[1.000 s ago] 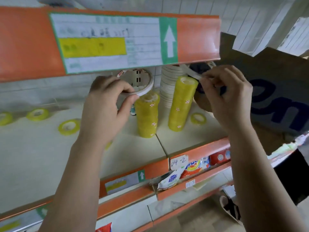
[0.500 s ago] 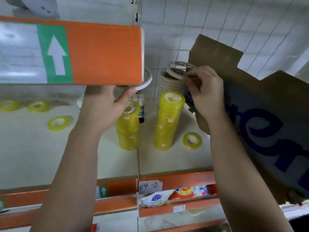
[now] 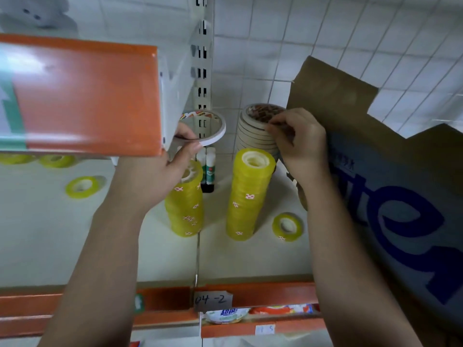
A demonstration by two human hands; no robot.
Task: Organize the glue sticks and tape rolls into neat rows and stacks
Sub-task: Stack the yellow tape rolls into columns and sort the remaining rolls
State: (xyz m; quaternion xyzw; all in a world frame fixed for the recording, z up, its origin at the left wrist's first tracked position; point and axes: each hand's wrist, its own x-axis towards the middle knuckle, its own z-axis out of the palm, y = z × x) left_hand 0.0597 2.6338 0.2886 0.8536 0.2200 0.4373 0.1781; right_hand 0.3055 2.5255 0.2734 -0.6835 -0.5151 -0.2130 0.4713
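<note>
My left hand (image 3: 160,176) holds a thin white tape ring (image 3: 213,130) up above the shorter yellow tape stack (image 3: 185,209). My right hand (image 3: 300,146) pinches the top roll of a stack of beige tape rolls (image 3: 253,131) at the back of the shelf. A taller yellow tape stack (image 3: 246,196) stands in front of that beige stack. Two glue sticks (image 3: 209,169) stand upright behind the yellow stacks. Single yellow rolls lie flat at the right (image 3: 288,226) and at the left (image 3: 82,187).
An orange upper shelf edge (image 3: 85,98) hangs over the left side and hides part of my left hand. A brown cardboard box (image 3: 390,186) with blue letters leans at the right. More yellow rolls (image 3: 53,160) lie far left. The orange shelf lip (image 3: 250,295) runs along the front.
The view swung right and down. My right hand brought its beige roll onto the top of the beige stack. My left hand kept the white ring raised.
</note>
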